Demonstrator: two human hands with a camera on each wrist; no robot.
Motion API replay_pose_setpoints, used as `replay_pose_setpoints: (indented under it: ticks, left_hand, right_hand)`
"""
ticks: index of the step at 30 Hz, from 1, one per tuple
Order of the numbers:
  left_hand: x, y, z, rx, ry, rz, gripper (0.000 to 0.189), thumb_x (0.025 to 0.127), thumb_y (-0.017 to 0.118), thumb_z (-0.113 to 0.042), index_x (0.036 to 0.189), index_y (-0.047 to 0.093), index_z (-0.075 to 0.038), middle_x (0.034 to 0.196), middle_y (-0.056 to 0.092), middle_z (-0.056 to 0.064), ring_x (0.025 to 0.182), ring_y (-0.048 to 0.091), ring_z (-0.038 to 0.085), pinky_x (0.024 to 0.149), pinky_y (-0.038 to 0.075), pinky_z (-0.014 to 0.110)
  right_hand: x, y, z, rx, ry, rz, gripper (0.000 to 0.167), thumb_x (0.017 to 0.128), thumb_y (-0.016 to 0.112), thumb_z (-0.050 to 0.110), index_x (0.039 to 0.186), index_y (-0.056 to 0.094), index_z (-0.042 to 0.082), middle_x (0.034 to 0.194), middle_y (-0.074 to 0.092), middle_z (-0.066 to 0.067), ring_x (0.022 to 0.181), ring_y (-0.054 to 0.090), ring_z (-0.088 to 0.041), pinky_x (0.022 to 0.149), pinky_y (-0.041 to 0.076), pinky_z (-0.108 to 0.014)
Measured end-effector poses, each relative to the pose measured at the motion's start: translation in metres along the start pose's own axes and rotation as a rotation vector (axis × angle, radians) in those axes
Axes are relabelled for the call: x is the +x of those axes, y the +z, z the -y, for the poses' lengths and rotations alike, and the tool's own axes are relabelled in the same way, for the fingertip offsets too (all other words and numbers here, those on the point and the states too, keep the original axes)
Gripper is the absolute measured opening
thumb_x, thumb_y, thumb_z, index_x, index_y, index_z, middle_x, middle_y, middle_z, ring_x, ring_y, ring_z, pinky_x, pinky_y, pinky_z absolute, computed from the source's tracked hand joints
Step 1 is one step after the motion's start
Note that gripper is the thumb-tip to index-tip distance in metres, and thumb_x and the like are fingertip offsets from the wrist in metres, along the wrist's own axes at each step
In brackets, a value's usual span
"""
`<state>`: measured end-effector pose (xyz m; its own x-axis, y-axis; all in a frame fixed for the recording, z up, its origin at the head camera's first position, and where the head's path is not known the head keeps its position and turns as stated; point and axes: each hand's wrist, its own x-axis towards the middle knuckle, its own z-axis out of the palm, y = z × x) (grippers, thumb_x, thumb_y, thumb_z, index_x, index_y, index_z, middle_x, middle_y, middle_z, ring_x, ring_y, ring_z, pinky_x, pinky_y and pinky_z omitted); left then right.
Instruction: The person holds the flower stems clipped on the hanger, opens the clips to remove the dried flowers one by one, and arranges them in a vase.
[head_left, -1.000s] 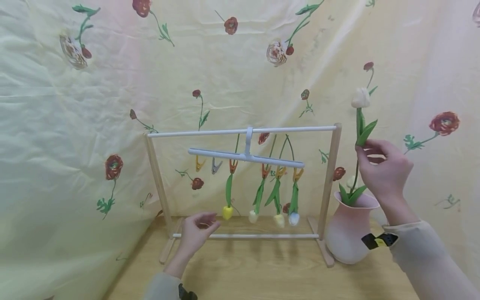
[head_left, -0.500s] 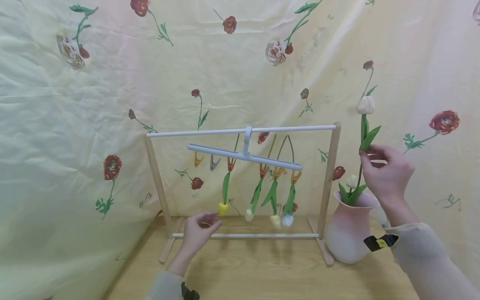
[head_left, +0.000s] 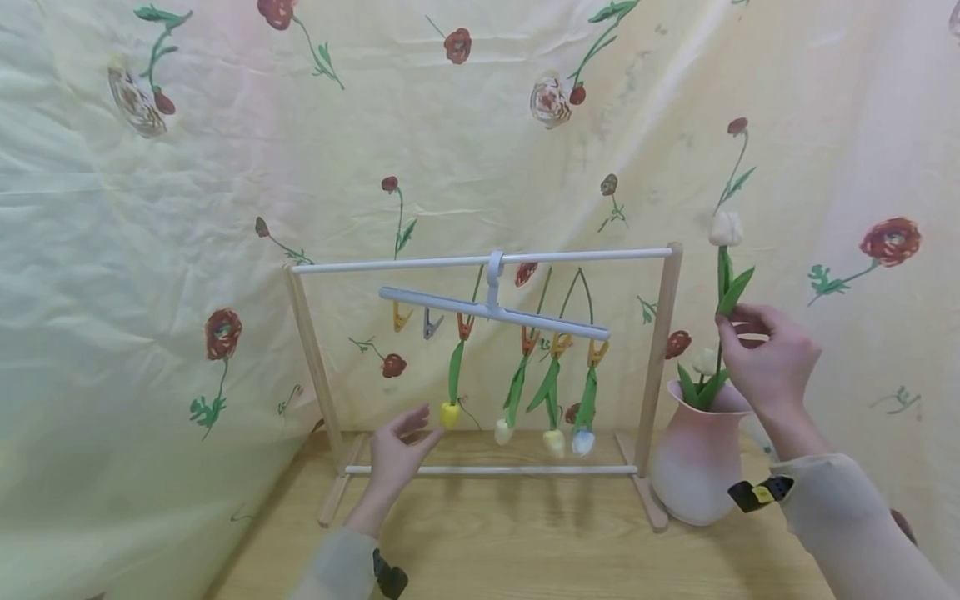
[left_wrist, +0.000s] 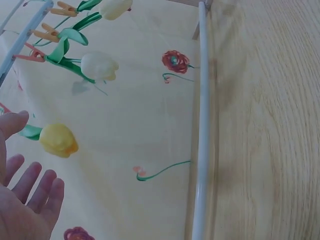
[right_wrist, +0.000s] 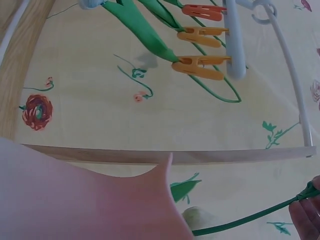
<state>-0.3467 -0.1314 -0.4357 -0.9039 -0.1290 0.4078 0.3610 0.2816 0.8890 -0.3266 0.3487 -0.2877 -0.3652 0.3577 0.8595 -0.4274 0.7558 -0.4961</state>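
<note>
My right hand [head_left: 772, 354] pinches an artificial white tulip [head_left: 726, 229] by its stem, just under the leaves. The stem's lower end runs into the pink and white vase [head_left: 697, 467], as the right wrist view also shows with its green stem [right_wrist: 250, 218]. Beside the yellow tulip [head_left: 450, 415] is my left hand [head_left: 397, 446], fingers spread and holding nothing; in the left wrist view the yellow bloom [left_wrist: 59, 140] hangs near the thumb. The pale blue hanger [head_left: 495, 313] tilts down to the right, with several tulips clipped head down.
A wooden rack with a white top bar [head_left: 585, 258] and a lower bar [head_left: 525, 472] stands on the wood table [head_left: 480, 542]. An orange clip [head_left: 401, 317] and a grey clip [head_left: 431, 325] hang without flowers. Another white tulip [head_left: 705, 362] stays in the vase. Flowered cloth hangs behind.
The held white tulip has come down toward the vase along with my right hand. My left hand has shifted slightly and its fingers have spread near the yellow tulip. The hanging flowers sway a little.
</note>
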Motion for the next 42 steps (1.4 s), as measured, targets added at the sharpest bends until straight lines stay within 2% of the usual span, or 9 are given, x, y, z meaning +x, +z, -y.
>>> replay_pose_setpoints:
  ticks: [7,12,22,26,30,33,38,42]
  left_hand:
    - [0.016,0.014,0.004,-0.012,-0.023,-0.022,0.052,0.087,0.088,-0.021,0.135,0.071,-0.01,0.138,0.072,0.015,0.126,0.069,0.034,0.106,0.058,0.049]
    - [0.027,0.021,0.004,-0.013,-0.026,-0.015,0.056,0.088,0.088,-0.021,0.139,0.068,-0.008,0.142,0.07,0.015,0.13,0.067,0.035,0.11,0.055,0.05]
    - [0.037,0.03,0.001,-0.027,-0.022,0.008,0.051,0.092,0.084,-0.024,0.139,0.069,-0.009,0.139,0.072,0.016,0.125,0.069,0.035,0.108,0.056,0.054]
    - [0.039,0.031,0.0,-0.013,-0.021,0.019,0.049,0.094,0.082,-0.024,0.138,0.069,-0.009,0.135,0.073,0.017,0.124,0.069,0.038,0.106,0.056,0.055]
    - [0.041,0.03,-0.003,0.005,-0.015,0.032,0.047,0.096,0.08,-0.023,0.138,0.068,-0.006,0.134,0.074,0.017,0.125,0.068,0.042,0.105,0.058,0.053]
    - [0.043,0.031,-0.004,0.029,-0.004,0.032,0.046,0.097,0.079,-0.022,0.137,0.069,-0.005,0.13,0.076,0.017,0.121,0.07,0.04,0.102,0.059,0.051]
    - [0.045,0.035,-0.004,0.052,-0.003,0.032,0.038,0.096,0.08,-0.022,0.131,0.074,-0.007,0.116,0.079,0.015,0.104,0.074,0.029,0.089,0.063,0.041]
    - [0.045,0.038,-0.005,0.051,-0.002,0.049,0.027,0.096,0.08,-0.025,0.117,0.08,-0.009,0.103,0.081,0.009,0.092,0.073,0.02,0.077,0.06,0.031]
  right_hand:
    - [-0.007,-0.003,-0.006,-0.022,0.015,0.038,0.023,0.096,0.075,0.012,0.114,0.077,-0.003,0.11,0.078,-0.028,0.079,0.051,0.029,0.071,0.038,0.008]
    - [-0.011,-0.003,-0.011,-0.029,0.015,0.051,0.022,0.095,0.075,0.011,0.112,0.077,-0.004,0.108,0.078,-0.029,0.077,0.05,0.03,0.069,0.038,0.008]
    - [-0.018,-0.006,-0.017,-0.063,0.023,0.09,0.024,0.096,0.075,0.011,0.114,0.077,-0.004,0.11,0.078,-0.027,0.078,0.049,0.031,0.069,0.037,0.008]
    - [-0.023,-0.005,-0.023,-0.061,0.021,0.115,0.024,0.096,0.075,0.012,0.113,0.077,-0.004,0.109,0.078,-0.029,0.078,0.049,0.031,0.068,0.038,0.008]
    - [-0.027,-0.004,-0.025,-0.055,0.014,0.12,0.022,0.094,0.076,0.009,0.111,0.078,-0.005,0.107,0.078,-0.03,0.077,0.047,0.033,0.068,0.038,0.007]
    - [-0.03,-0.003,-0.027,-0.058,0.014,0.129,0.022,0.093,0.077,0.008,0.111,0.077,-0.005,0.107,0.078,-0.03,0.076,0.047,0.033,0.067,0.038,0.007]
    - [-0.034,-0.003,-0.028,-0.073,0.014,0.148,0.022,0.093,0.077,0.008,0.111,0.077,-0.005,0.105,0.078,-0.03,0.075,0.046,0.032,0.067,0.037,0.007]
    - [-0.038,-0.004,-0.03,-0.08,0.01,0.169,0.023,0.093,0.077,0.008,0.11,0.077,-0.006,0.104,0.078,-0.031,0.075,0.045,0.033,0.066,0.037,0.007]
